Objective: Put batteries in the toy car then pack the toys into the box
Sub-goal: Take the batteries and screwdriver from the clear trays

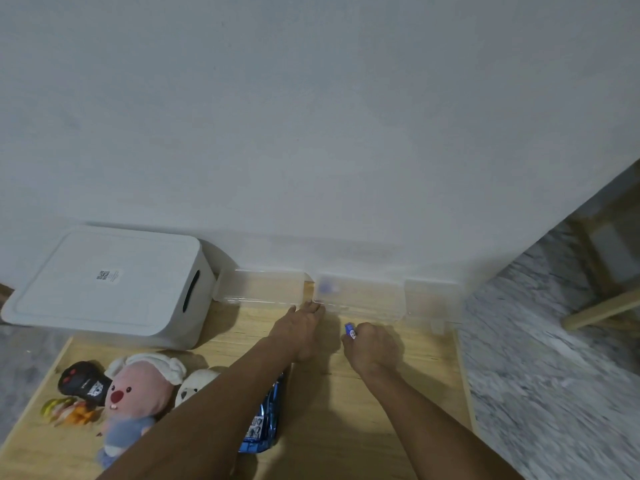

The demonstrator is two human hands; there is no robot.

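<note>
My right hand (372,344) is closed around blue batteries (349,330), whose tips stick out above my fingers. My left hand (301,327) reaches forward with its fingertips touching the edge of a clear plastic container (360,299) by the wall; something blue shows blurred inside it. The blue toy car (265,420) lies on the wooden table (346,427), mostly hidden under my left forearm. A white storage box (104,285) with its lid on stands at the back left. A pink plush (138,393), a white plush (194,386) and a black remote (83,381) lie at the front left.
Two more clear containers (263,285) (429,299) stand along the white wall. Small yellow and orange toys (67,410) lie at the table's left edge. A marble-patterned floor and a wooden chair leg (599,310) are on the right.
</note>
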